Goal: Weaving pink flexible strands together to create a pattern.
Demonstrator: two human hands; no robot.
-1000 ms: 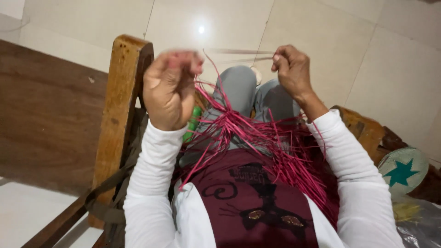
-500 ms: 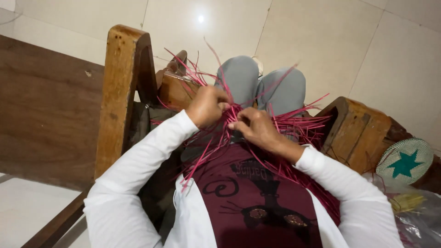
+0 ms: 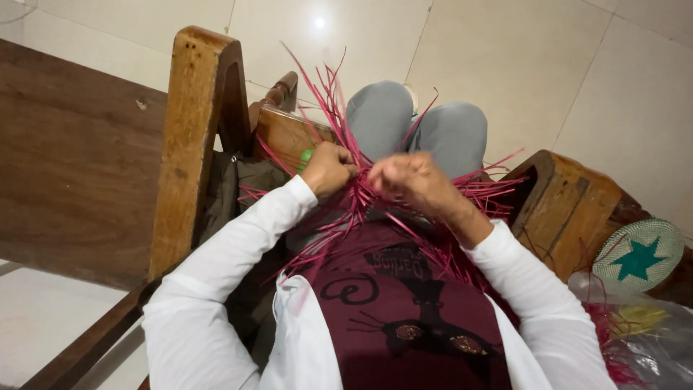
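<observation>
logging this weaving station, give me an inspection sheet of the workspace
surface: the lap, grey trousers, serves as the work surface
job's things: pink strips fanned out over the lap
clutter: clear bag and round woven mat with a green star at the right
grippers: left hand and right hand both closed on the strips, close together
cables: nothing seen
surroundings: wooden chair, pale tiled floor
</observation>
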